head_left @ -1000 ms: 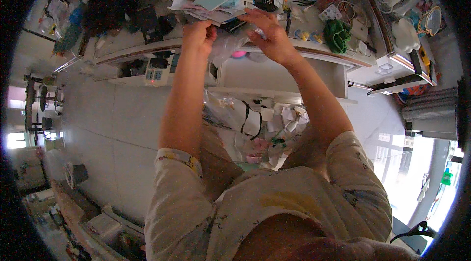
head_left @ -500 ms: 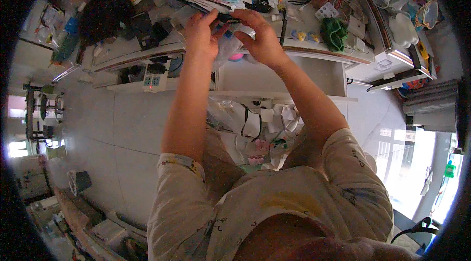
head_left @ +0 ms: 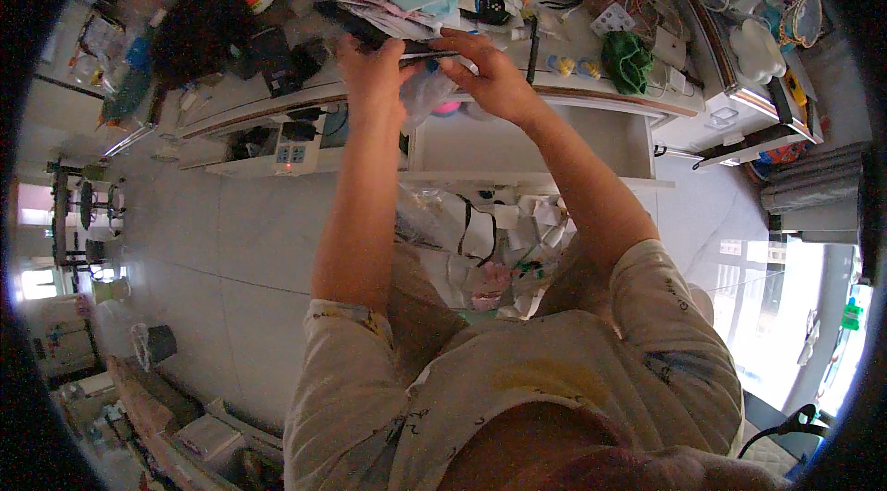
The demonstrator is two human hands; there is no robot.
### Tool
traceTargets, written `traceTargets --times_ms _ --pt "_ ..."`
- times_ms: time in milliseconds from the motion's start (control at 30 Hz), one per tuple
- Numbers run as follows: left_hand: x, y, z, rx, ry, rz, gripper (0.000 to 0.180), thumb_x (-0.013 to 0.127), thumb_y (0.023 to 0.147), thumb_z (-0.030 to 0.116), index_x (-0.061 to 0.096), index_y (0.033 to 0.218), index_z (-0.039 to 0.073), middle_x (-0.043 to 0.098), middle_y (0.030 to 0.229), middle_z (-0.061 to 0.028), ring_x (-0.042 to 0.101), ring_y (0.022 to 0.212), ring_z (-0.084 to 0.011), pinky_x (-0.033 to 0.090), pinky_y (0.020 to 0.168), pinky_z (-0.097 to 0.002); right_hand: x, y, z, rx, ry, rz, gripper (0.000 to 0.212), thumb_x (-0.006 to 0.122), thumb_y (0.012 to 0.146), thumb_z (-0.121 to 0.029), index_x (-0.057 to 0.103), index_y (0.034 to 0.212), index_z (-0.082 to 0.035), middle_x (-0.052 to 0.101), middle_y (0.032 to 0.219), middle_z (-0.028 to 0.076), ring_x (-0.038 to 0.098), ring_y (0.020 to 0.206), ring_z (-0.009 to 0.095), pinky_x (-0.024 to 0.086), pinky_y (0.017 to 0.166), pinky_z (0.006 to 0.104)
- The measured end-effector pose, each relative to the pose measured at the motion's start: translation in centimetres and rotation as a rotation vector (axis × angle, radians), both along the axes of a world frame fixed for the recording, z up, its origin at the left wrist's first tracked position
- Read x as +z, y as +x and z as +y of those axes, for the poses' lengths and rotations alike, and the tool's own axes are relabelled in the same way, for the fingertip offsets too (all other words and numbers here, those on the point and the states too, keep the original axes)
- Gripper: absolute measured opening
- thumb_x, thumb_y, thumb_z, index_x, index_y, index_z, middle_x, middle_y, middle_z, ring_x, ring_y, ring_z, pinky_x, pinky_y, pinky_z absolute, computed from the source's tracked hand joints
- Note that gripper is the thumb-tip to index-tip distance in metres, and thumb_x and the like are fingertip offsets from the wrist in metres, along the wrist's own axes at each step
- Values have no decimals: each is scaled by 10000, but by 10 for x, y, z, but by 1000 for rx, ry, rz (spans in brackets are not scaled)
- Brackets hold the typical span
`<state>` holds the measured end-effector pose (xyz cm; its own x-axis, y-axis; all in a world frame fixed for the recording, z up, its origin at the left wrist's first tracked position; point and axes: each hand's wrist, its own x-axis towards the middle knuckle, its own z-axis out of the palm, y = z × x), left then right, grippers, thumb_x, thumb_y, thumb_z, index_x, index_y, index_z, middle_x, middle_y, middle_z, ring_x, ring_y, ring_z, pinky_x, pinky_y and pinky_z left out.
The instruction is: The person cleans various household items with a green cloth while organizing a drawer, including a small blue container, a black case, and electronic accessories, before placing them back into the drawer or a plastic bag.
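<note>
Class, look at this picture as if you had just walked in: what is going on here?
A person leans over a cluttered desk, both hands raised at its front edge. The left hand and right hand together grip a thin dark object, with a clear plastic bag hanging beneath them. An open drawer sits just below, and crumpled papers lie on the floor.

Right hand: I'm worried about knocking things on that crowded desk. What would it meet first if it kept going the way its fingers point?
Probably the left hand: the right hand points toward it across a thin dark object both hold.
</note>
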<state>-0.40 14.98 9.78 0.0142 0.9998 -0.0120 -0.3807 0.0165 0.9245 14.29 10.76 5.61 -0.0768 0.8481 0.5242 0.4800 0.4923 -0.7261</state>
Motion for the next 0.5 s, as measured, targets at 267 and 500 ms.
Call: traceTargets --times_ms 267,500 --pt "17 -35 -17 246 124 276 706 482 700 -69 171 1326 28 396 1186 -175 503 972 -293 557 671 -399 -4 -3 -3 -28 -42 57 286 564 840 -211 565 1102 -98 493 1195 191 465 1107 327 380 913 381" --pt "23 -67 -41 291 317 369 682 458 696 -77 186 1313 22 404 1174 -171 511 956 -272 557 688 -393 3 29 -28 -263 50 -72 259 611 798 -141 595 1049 -78 519 1182 138 484 1100 268 425 872 353"
